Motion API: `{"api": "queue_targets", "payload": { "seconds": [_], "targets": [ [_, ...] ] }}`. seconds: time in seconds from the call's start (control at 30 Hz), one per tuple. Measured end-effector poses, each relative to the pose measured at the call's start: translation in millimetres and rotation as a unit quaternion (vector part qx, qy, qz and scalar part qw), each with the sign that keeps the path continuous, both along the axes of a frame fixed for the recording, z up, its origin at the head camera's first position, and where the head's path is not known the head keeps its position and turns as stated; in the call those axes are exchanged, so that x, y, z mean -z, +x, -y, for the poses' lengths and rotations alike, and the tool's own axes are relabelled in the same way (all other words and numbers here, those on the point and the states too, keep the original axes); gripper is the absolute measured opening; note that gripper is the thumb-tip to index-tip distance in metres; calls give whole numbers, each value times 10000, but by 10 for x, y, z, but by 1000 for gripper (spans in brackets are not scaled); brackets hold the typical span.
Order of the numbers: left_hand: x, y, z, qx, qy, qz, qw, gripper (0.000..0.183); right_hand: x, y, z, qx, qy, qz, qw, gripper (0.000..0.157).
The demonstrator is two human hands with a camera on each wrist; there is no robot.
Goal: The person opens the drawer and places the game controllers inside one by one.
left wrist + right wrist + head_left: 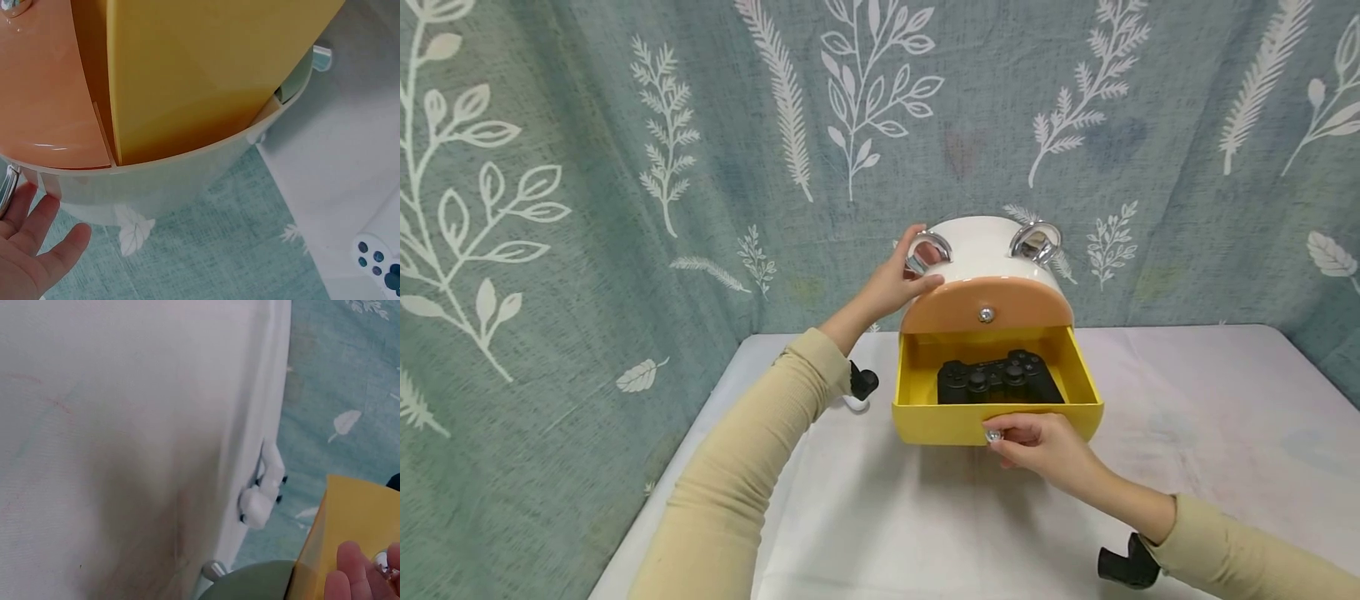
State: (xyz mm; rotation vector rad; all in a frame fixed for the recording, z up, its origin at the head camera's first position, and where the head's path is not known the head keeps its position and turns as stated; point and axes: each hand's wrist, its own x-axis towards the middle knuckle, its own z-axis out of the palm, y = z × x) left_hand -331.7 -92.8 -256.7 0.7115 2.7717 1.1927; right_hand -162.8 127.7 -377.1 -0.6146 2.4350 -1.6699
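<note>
Two bare hands at work on a rounded, glossy white cabinet (981,240) on the white-covered table (850,533). Right hand (1037,442): thumb and fingers pinch a small silver knob (993,436) on the front of a bright yellow drawer (934,425), which stands well out below an orange half-round panel (1026,302). Left hand (891,282): spread beside the left shiny chrome ring (946,246), fingertips against the white shell; whether any finger hooks the ring, I cannot tell. Black game controller (997,377) lies in the drawer, sticks up, near edge hidden by the front wall.

Risks, as I judge them: a harder pull could unseat the drawer or tip the cabinet forward, the left hand seeming only lightly braced. Knob is small and smooth; fingers could slip. A sudden jerk might slide the controller about.
</note>
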Motion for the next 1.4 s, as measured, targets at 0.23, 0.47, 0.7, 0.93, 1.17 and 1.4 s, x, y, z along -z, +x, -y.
{"api": "queue_targets", "payload": {
  "seconds": [0.23, 0.47, 0.7, 0.93, 1.17, 1.4],
  "targets": [
    [6, 4, 12, 18, 13, -20, 10000, 82, 29, -34, 37, 128, 58, -441, 9989, 24],
    [11, -2, 7, 12, -16, -55, 10000, 82, 22, -178, 66, 317, 154, -727, 9967, 25],
    [14, 8, 6, -23, -36, -75, 10000, 82, 42, -408, 77, 507, 113, -633, 9966, 26],
    [8, 9, 6, 15, -20, -94, 10000, 82, 62, -603, 99, 740, 97, -794, 9940, 26],
    [10, 1, 14, 15, -17, -110, 9999, 82, -29, -665, 141, 809, 25, -914, 9925, 27],
    [6, 12, 16, 22, -70, -96, 9999, 82, 78, -853, 129, 894, -295, -900, 9915, 26]
  ]
}}
